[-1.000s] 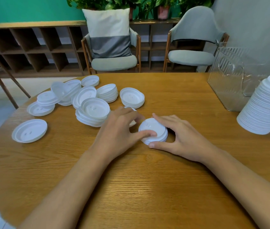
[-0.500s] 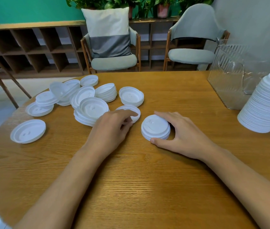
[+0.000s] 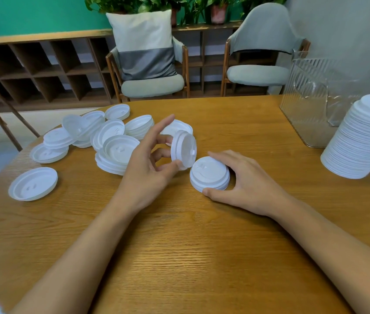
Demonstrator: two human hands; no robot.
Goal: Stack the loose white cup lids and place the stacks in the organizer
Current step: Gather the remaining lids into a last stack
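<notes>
My left hand (image 3: 150, 162) holds a few nested white lids (image 3: 183, 148) tilted on edge, just above the wooden table (image 3: 179, 257). My right hand (image 3: 245, 182) grips a short stack of white lids (image 3: 210, 174) that rests flat on the table right beside them. Loose white lids and small piles (image 3: 102, 139) lie scattered to the left, with a single lid (image 3: 32, 183) nearest the left edge. A tall stack of lids (image 3: 365, 137) stands at the right. The clear ribbed organizer (image 3: 310, 98) sits at the back right.
Two grey chairs (image 3: 152, 85) (image 3: 258, 73) stand behind the table, one with a cushion. A wooden shelf unit (image 3: 32, 69) runs along the green wall, with plants on top. The table's rounded edge curves at the left.
My left hand picked up a few lids from the table and lifted them on edge next to the stack. My right hand has stayed on its stack.
</notes>
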